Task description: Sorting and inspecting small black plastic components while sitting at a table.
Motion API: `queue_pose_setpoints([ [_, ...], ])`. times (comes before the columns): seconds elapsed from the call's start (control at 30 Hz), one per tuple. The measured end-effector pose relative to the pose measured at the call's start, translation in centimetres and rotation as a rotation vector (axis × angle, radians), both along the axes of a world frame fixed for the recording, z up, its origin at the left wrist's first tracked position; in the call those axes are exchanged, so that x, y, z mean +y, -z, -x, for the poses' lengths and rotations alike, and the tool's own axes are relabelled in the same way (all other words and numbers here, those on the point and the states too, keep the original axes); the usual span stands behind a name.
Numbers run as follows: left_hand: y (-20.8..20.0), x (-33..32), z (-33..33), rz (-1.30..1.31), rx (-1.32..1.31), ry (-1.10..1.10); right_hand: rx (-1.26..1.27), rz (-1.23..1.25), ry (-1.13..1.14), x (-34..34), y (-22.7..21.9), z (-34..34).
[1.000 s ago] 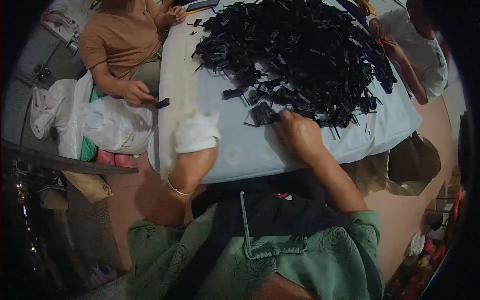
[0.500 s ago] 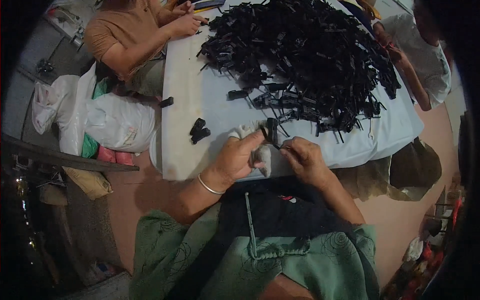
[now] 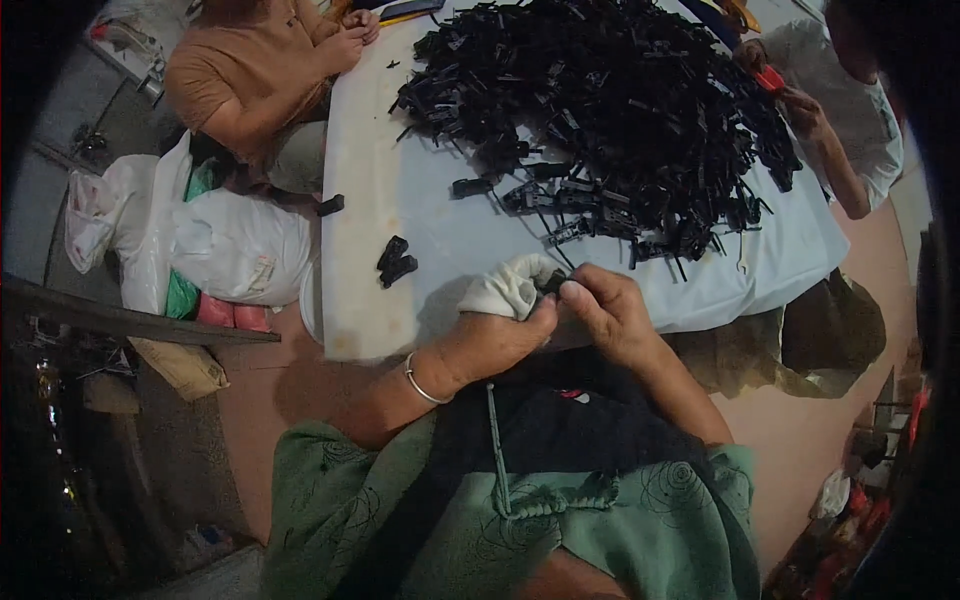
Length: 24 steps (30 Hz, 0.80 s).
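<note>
My left hand [image 3: 507, 345] is closed at the table's near edge. White cloth [image 3: 503, 288] wraps over its fingers; whether it is a glove cannot be made out. A small black plastic part [image 3: 552, 283] pokes out of the grip, mostly hidden by the fingers and cloth. My right hand [image 3: 614, 312] meets the left, thumb and fingers pinching the end of that part. Just beyond both hands lies the near fringe of a large heap of black plastic parts [image 3: 620, 130]. A few loose black pieces [image 3: 396, 262] rest to the left.
The heap covers much of the white-covered table [image 3: 360, 300]. One more black piece [image 3: 331, 205] sits at the left edge. A person in a brown shirt [image 3: 225, 80] is at far left; another in white [image 3: 850, 110], far right, handles a red object [image 3: 769, 79]. White bags [image 3: 245, 245] stand left.
My left hand has turned over, so the white cloth now faces up and the black part is mostly covered. My right hand has moved closer in. The far-right person's red object shows more.
</note>
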<state>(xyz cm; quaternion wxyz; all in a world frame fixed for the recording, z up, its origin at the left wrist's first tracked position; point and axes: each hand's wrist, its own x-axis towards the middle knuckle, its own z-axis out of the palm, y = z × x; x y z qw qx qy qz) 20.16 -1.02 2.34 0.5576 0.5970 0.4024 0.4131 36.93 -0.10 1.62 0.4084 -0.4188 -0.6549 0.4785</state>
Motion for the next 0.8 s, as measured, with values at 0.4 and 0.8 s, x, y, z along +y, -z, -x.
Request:
queue_pose_setpoints([
  [0.4, 0.4, -0.3, 0.0, 0.065, -0.036, -0.112, -0.083, -0.058, -0.073, -0.6, -0.1, 0.2],
  [0.8, -0.1, -0.6, -0.4, -0.598, 0.658, -0.139, -0.016, 0.05, 0.037, -1.0, 1.4, 1.5],
])
